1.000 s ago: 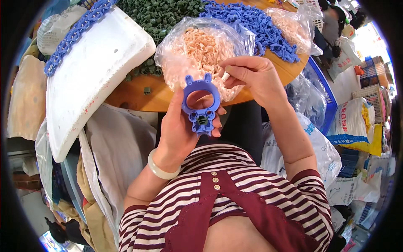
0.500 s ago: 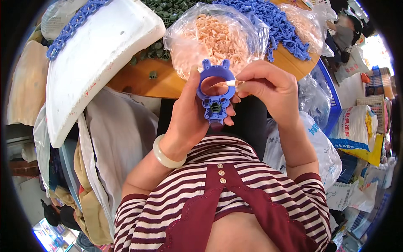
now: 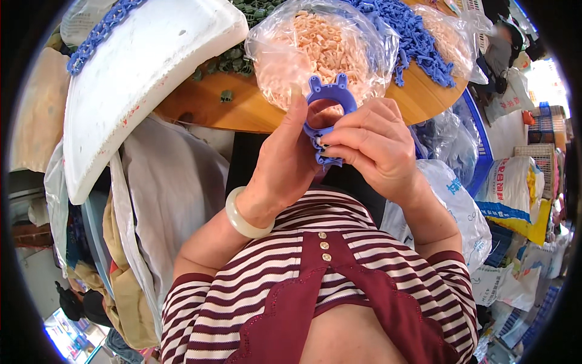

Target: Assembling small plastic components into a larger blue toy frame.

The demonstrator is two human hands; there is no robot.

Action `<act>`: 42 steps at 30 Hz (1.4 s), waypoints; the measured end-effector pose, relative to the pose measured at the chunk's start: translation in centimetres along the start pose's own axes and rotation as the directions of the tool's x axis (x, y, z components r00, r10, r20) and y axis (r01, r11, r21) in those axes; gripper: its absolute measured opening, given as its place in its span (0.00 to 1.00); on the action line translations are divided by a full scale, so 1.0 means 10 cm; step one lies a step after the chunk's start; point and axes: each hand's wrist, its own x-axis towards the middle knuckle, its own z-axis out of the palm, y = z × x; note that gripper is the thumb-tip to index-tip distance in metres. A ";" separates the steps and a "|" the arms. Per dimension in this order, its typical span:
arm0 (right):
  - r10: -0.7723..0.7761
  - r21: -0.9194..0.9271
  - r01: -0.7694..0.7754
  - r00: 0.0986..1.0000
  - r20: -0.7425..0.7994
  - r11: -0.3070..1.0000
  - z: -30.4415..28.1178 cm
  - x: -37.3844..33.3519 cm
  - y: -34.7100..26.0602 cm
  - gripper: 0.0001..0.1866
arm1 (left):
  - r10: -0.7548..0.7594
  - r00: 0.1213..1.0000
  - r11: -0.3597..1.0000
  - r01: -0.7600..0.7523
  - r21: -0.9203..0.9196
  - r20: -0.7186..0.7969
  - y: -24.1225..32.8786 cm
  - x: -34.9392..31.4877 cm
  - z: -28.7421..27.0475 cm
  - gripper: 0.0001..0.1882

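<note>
A blue plastic toy shell [image 3: 333, 91] with two ears, a round open ring and a smaller body below is held up over my lap. My left hand [image 3: 274, 159] grips it from the left side, thumb upright along the ring. My right hand [image 3: 377, 144] is closed in a pinch, its fingertips against the shell's lower part just under the ring. A tiny pale plastic piece [image 3: 321, 141] shows at those fingertips, mostly hidden by them. The right fingers also cover much of the shell's body.
Beyond my hands, a clear bag [image 3: 270, 73] of peach plastic parts [image 3: 324, 45] stands on the wooden table [image 3: 242, 118]. Blue parts [image 3: 418, 51] are heaped to its right. Dark green pieces [image 3: 233, 64] lie behind. A white foam board [image 3: 145, 73] leans at left.
My right hand has moved the pale piece from the ring's right edge down to the body below it. The shell has shifted slightly up and right, in my left hand.
</note>
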 end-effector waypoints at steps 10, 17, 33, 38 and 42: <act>0.037 -0.042 -0.037 0.999 0.021 0.998 0.03 0.01 -0.03 0.10 | 0.035 0.998 0.998 -0.032 0.063 -0.050 -0.02 -0.03 0.05 0.27; 0.129 -0.003 -0.129 0.991 -0.032 0.992 0.06 -0.03 0.00 0.09 | 0.082 0.996 0.994 -0.081 0.077 -0.015 -0.04 -0.02 0.07 0.28; 0.109 -0.032 -0.110 0.994 -0.024 0.993 0.06 -0.11 0.01 0.10 | 0.043 0.999 0.999 -0.042 0.025 -0.013 -0.05 -0.02 0.03 0.28; 0.115 -0.052 -0.118 0.992 -0.052 0.992 0.05 -0.10 -0.05 0.09 | 0.086 0.995 0.989 -0.079 0.122 -0.049 -0.08 -0.04 0.04 0.28; 0.132 -0.115 -0.139 0.989 -0.070 0.984 0.06 -0.11 -0.10 0.08 | 0.181 0.983 0.932 -0.180 0.315 0.029 -0.13 -0.03 -0.05 0.28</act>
